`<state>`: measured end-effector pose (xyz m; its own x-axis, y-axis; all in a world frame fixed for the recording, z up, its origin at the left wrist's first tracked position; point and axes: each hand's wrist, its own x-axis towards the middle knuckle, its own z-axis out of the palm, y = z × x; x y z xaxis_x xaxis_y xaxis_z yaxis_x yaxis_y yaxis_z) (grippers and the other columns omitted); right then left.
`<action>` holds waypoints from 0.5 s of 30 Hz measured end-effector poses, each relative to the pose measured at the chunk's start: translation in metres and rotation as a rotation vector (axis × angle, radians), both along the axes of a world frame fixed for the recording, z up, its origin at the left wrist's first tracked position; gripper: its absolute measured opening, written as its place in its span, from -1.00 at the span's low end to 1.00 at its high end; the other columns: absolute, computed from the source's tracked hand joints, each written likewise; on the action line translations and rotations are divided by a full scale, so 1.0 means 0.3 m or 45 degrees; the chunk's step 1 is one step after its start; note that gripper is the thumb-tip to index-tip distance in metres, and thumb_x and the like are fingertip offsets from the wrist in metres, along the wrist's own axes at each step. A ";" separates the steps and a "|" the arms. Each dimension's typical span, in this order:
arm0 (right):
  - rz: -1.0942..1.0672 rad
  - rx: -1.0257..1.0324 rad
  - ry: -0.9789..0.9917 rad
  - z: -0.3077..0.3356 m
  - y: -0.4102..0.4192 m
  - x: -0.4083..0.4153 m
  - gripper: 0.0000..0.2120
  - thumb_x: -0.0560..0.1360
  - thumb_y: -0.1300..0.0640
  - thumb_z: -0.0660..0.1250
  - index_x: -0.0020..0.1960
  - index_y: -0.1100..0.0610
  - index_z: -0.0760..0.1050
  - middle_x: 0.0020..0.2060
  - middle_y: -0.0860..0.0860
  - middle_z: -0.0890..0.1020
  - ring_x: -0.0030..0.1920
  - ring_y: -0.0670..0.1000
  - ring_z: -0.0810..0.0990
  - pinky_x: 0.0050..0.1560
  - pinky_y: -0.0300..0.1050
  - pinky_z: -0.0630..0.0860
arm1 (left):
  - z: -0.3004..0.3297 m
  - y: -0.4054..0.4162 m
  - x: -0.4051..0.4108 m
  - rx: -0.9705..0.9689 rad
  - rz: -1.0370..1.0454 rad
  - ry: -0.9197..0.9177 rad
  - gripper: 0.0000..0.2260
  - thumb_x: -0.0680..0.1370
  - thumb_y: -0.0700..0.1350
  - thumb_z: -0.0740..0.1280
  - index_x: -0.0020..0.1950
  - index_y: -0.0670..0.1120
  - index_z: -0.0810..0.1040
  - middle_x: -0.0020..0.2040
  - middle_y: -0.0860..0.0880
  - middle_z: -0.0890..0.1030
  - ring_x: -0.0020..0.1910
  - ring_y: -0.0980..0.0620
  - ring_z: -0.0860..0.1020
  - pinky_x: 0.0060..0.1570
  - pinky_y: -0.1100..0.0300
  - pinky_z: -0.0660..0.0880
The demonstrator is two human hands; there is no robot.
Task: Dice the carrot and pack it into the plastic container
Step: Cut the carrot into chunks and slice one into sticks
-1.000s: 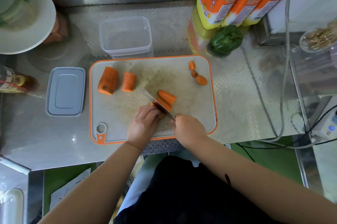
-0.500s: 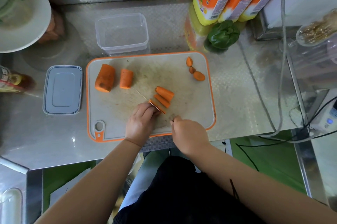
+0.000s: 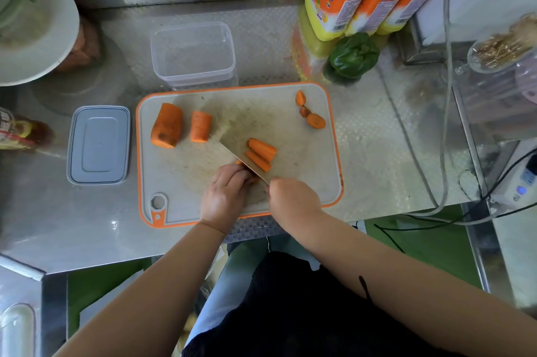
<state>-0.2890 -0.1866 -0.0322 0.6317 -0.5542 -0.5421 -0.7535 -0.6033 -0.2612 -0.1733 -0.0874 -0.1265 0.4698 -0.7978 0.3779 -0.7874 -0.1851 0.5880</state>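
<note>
Cutting board (image 3: 186, 182), pale grey with an orange rim, lies on a textured steel table (image 3: 374, 135). Two thick carrot chunks (image 3: 167, 125) sit at its far left; two long carrot strips (image 3: 261, 153) lie mid-board, just right of the knife (image 3: 232, 154). Left hand (image 3: 225, 196), fingers curled, holds down a carrot piece (image 3: 240, 163) mostly hidden beneath them. Right hand (image 3: 293, 201) grips the knife handle, blade slanting far-left. Clear plastic container (image 3: 193, 54), rectangular, stands beyond the board; its grey lid (image 3: 98, 144) lies left.

1 head-worn wide-angle view, looking steeply down, close over the cutting board (image 3: 290, 130), counter edges curving outward
</note>
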 end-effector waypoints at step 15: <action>0.071 -0.229 0.008 0.000 0.056 -0.006 -0.62 -0.08 0.30 0.56 -0.34 0.21 0.49 -0.62 0.04 0.47 -0.67 0.05 0.47 -0.58 -0.30 0.23 | 0.211 -0.044 0.092 0.338 -0.121 -0.357 -0.75 0.59 0.02 0.20 -0.03 -0.08 0.60 -0.02 -0.07 0.59 0.02 -0.15 0.45 0.08 0.00 0.34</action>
<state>-0.2906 -0.1698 -0.0321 0.6610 -0.6067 -0.4415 -0.7188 -0.6808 -0.1406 -0.1456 -0.1007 -0.0634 0.2972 -0.9200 0.2556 -0.9315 -0.2205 0.2893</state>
